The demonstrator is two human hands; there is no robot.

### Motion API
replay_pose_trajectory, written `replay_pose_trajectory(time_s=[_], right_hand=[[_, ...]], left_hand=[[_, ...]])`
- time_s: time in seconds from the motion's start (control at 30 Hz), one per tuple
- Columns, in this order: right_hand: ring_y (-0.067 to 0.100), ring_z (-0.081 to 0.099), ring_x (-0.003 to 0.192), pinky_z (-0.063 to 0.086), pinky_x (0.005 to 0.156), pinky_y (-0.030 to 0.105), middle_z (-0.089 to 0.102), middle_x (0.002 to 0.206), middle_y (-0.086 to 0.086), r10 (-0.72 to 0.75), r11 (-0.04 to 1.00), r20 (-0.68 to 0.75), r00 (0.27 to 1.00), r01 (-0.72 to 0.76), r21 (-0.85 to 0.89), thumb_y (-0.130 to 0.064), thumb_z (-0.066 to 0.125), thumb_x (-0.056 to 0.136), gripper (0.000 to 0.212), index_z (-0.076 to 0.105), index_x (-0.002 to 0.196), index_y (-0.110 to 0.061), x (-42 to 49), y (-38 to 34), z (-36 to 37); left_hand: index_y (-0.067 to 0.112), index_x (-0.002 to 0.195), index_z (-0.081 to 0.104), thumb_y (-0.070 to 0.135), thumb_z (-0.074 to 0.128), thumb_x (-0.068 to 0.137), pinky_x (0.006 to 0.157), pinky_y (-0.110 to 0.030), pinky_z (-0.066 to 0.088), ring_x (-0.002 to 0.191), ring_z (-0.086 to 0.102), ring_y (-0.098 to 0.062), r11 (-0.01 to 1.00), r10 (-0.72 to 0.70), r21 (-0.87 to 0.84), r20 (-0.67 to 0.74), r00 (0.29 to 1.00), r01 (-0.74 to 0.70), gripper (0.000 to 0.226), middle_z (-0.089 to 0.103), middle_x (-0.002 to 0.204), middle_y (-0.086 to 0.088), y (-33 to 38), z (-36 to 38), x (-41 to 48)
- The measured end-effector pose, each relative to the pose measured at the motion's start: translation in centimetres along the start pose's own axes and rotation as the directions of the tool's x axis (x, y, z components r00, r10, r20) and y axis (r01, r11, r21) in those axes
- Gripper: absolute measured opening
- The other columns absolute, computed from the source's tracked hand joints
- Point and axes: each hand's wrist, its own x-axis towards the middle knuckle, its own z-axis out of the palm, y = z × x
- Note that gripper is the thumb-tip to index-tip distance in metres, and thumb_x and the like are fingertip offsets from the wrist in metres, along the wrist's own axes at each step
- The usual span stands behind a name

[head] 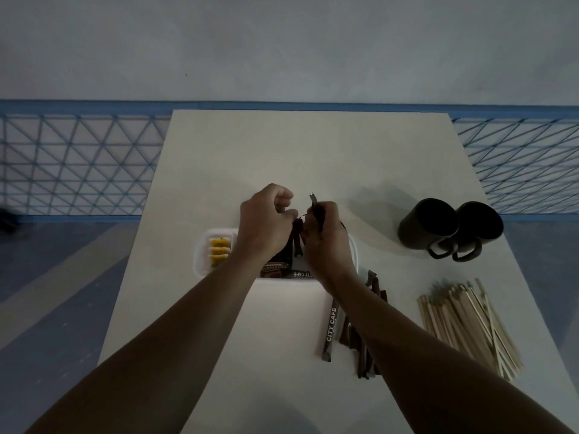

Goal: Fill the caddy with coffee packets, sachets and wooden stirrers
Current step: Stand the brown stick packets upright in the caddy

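Your two hands meet over the white caddy (pixel 200 256), which sits on the pale table (pixel 297 151) a little left of its middle; your right hand (pixel 326 242) is curled tight round the held sachets (pixel 315 203), dark sticks whose one pale end pokes up past the knuckles toward the far edge. Your left hand (pixel 266 220) has its fingers folded, thumb and forefinger closed together; in the dim light it appears to pinch the top of the hanging sachet (pixel 297 238), which dangles between both hands into the caddy. Yellow sachets (pixel 219 250) fill the caddy's left compartment; brown coffee packets (pixel 277 266) lie in the part beneath your left wrist. Loose stick sachets (pixel 330 327) lie on the table nearer the front edge, partly under your right forearm; the wooden stirrers (pixel 466 321) are heaped beside them, close to the right edge. Two black mugs (pixel 429 223) stand touching each other by the right edge, farther back, handles toward you.
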Motion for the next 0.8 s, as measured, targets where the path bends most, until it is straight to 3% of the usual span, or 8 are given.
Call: replay_pose_trajectory(time_s=[0.17,0.33,0.53,0.7,0.8], right_hand=[[0.010,0.051,0.069,0.038,0.056,0.016,0.060,0.084,0.002,0.031,0.999,0.051,0.998,-0.031,0.007,-0.010,0.042,0.104,0.005,0.047,0.104,-0.010,0.2,0.8,0.4],[0.013,0.056,0.074,0.040,0.056,0.025,0.061,0.087,0.001,0.004,0.991,0.125,0.992,0.013,-0.132,-0.018,0.042,0.105,0.010,0.049,0.106,-0.010,-0.2,1.9,0.3],[0.014,0.047,0.084,0.035,0.062,0.012,0.052,0.105,0.006,-0.069,0.953,0.183,0.981,0.119,-0.277,-0.013,0.043,0.103,0.014,0.052,0.106,-0.003,-0.7,2.3,0.2],[0.027,0.052,0.100,0.041,0.080,0.036,0.058,0.113,0.010,-0.137,0.848,0.131,0.982,0.184,-0.496,-0.023,0.053,0.096,0.020,0.061,0.109,-0.010,-0.8,2.2,-0.6],[0.026,0.052,0.109,0.044,0.085,0.036,0.056,0.122,0.007,-0.087,0.830,0.145,0.986,0.153,-0.537,-0.031,0.060,0.093,0.031,0.060,0.120,-0.017,-0.9,2.2,-1.7]], left_hand=[[0.018,0.088,0.069,0.021,0.071,0.086,0.063,-0.006,0.039,0.074,0.060,0.000,0.998,-0.011,0.062,-0.029,1.000,0.013,0.004,0.066,0.079,0.013,-0.1,-1.5,-0.4],[0.021,0.084,0.071,0.026,0.074,0.084,0.056,-0.009,0.037,0.071,0.060,0.000,0.981,-0.002,0.191,0.223,0.975,-0.041,0.006,0.067,0.077,0.011,-0.4,-3.1,-1.3],[0.017,0.083,0.072,0.029,0.083,0.073,0.067,-0.024,0.051,0.080,0.066,-0.016,0.927,-0.085,0.367,0.396,0.914,-0.073,0.020,0.069,0.081,0.005,-0.2,-3.3,-2.2],[0.020,0.083,0.070,0.034,0.084,0.070,0.067,-0.028,0.052,0.080,0.066,-0.022,0.879,-0.155,0.474,0.393,0.906,-0.055,0.024,0.069,0.088,-0.001,-0.1,-2.8,-2.9],[0.021,0.083,0.069,0.035,0.082,0.069,0.068,-0.030,0.053,0.081,0.065,-0.023,0.859,-0.186,0.510,0.383,0.905,-0.039,0.024,0.067,0.092,-0.002,0.0,-2.9,-3.1]])
